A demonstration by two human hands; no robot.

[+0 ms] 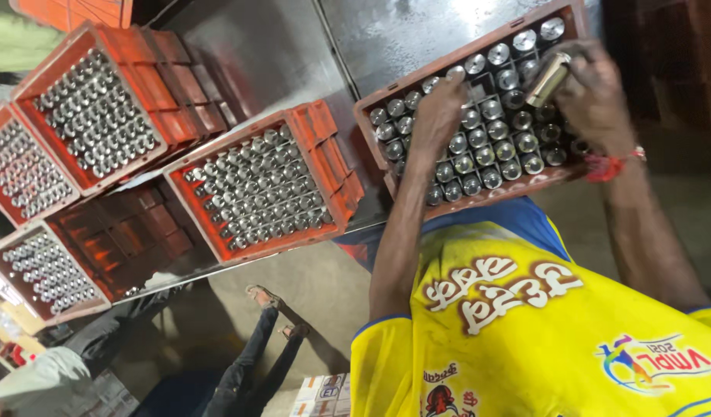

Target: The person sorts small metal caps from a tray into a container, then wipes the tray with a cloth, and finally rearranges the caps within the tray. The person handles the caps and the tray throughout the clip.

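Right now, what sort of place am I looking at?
Probably a factory or workshop floor. Red plastic crates packed with shiny metal cylinders stand on a steel table. The right hand lifts one cylinder; the left hand rests on others.

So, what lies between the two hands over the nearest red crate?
In the head view, rows of upright metal cylinders in the crate lie between the left hand and the right hand, which holds one cylinder.

Four other red crates (267, 181) (cylinder-filled)
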